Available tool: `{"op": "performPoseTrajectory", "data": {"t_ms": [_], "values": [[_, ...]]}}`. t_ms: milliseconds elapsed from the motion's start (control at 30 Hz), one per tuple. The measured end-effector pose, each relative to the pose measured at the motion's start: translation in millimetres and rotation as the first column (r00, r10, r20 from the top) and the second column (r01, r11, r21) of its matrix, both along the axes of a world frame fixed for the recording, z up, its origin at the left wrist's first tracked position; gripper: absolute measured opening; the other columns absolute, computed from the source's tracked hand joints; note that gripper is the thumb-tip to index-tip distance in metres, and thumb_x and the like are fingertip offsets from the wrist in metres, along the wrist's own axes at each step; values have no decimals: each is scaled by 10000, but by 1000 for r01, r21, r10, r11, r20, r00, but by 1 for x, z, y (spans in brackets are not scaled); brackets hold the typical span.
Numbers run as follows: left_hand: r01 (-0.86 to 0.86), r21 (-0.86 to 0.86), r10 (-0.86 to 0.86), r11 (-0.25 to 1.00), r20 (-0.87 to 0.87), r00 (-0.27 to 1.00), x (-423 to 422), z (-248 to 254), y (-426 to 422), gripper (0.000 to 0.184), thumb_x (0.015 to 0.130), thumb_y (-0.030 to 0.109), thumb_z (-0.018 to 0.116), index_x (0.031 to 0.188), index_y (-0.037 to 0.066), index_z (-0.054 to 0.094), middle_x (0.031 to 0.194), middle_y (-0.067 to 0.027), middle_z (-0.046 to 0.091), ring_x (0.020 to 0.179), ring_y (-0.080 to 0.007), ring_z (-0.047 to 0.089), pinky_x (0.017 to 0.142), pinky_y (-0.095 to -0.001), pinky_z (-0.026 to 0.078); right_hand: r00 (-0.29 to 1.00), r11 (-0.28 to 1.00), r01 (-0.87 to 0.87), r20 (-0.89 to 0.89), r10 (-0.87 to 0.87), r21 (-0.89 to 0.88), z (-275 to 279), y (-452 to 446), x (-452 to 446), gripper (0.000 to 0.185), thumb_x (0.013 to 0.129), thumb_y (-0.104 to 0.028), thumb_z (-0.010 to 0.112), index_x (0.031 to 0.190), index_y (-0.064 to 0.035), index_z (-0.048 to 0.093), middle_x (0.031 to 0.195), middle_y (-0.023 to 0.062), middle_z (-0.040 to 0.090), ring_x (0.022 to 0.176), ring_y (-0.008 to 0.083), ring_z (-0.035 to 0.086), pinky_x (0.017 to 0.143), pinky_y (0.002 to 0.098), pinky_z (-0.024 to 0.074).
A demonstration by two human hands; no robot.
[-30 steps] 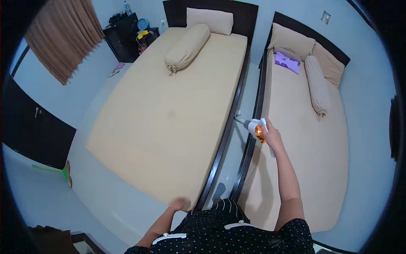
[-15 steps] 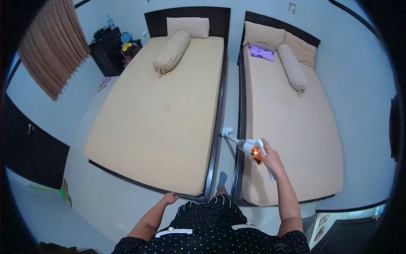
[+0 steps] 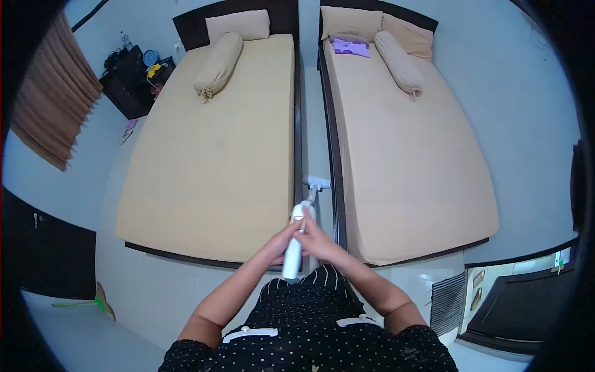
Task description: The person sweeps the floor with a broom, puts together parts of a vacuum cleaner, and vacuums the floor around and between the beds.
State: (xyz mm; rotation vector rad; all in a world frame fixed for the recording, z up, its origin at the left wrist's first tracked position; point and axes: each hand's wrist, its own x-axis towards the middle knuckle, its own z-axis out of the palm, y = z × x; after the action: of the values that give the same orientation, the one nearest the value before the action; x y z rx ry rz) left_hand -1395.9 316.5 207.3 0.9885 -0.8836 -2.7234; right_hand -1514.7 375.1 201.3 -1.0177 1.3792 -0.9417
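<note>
"First, where was the white, stick-type vacuum cleaner (image 3: pixel 290 263)?"

"It was tilted in front of the person. Its white, bar-shaped floor head (image 3: pixel 318 183) lay in the narrow gap between the bed with the pale-yellow fitted sheet (image 3: pixel 204 167) and the bed with the pale-beige fitted sheet (image 3: pixel 409 167)."

"How were the hands set?"

"Both held the cleaner's upper section, close together. The left hand (image 3: pixel 280 243) was curled about it from the left, its fingers partly hidden; the right hand (image 3: pixel 317 240) gripped it from the right."

"Which items lay on the beds?"

"A cream, cylindrical cloth bolster with a tied end (image 3: pixel 218 67) lay lengthwise on the yellow-sheeted bed. The beige-sheeted bed bore a folded, purple patterned cloth (image 3: pixel 350 48) and, just beside it, a long, beige, tied bolster (image 3: pixel 398 65)."
</note>
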Motion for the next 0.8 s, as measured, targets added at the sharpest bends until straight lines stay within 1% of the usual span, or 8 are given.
{"op": "performPoseTrajectory", "data": {"t_ms": [100,133,167,233,333,400,567,800], "values": [[-4,-172,28,985,136,990,28,3,-6,424,854,345,414,1173,79,332,964,-96,516,764,-173,566,623,-318,511,987,985,-163,-2,163,-49,9,-2,16,694,829,-176,449,1308,-60,-40,954,231,536,806,261,580,670,328,482],[-25,-239,63,971,152,986,34,10,-5,421,853,331,424,1170,70,330,947,-91,515,740,-167,564,604,-302,507,963,965,-254,-105,247,-60,14,-3,13,591,832,-178,447,1304,-42,120,904,210,558,759,241,590,656,306,477],[-44,-306,99,951,166,981,40,14,-4,420,852,316,434,1168,60,328,930,-85,515,716,-161,563,585,-287,502,963,964,-257,-104,250,-64,22,-6,9,591,832,-178,447,1304,-42,120,904,210,558,759,241,590,656,306,477],[22,-361,73,932,246,966,58,7,-8,381,856,290,415,1140,44,356,852,-71,517,643,-140,545,534,-256,476,911,918,-391,-166,376,-67,36,-15,-1,531,817,-184,498,1277,-63,261,778,72,572,703,123,559,631,257,455],[-21,-322,138,946,344,929,63,26,-9,313,863,266,409,1081,42,382,713,-46,479,494,-102,463,437,-224,420,931,944,-325,-196,307,-63,15,-25,-28,469,819,-203,501,1224,-28,342,760,54,568,663,109,550,611,245,448],[-33,-454,229,891,384,894,64,29,-9,305,862,308,417,1006,39,398,647,-28,465,466,-91,458,397,-212,394,962,968,-247,-129,242,-29,2,-24,-50,445,827,-199,492,1215,-31,356,769,46,564,655,104,545,600,231,448],[-129,-539,383,832,392,837,19,35,-5,275,864,300,414,950,39,403,630,-24,458,441,-87,444,389,-221,392,999,983,-53,18,51,176,-15,-16,-104,429,833,-198,484,1218,-52,362,830,55,554,685,95,546,598,213,443],[-128,-616,385,777,305,871,-79,8,-61,249,864,281,411,923,40,405,613,-24,455,440,-89,436,387,-227,379,994,976,30,96,-52,216,-36,-19,-157,448,831,-200,476,1225,-34,341,879,81,560,707,111,551,611,221,445]]}}
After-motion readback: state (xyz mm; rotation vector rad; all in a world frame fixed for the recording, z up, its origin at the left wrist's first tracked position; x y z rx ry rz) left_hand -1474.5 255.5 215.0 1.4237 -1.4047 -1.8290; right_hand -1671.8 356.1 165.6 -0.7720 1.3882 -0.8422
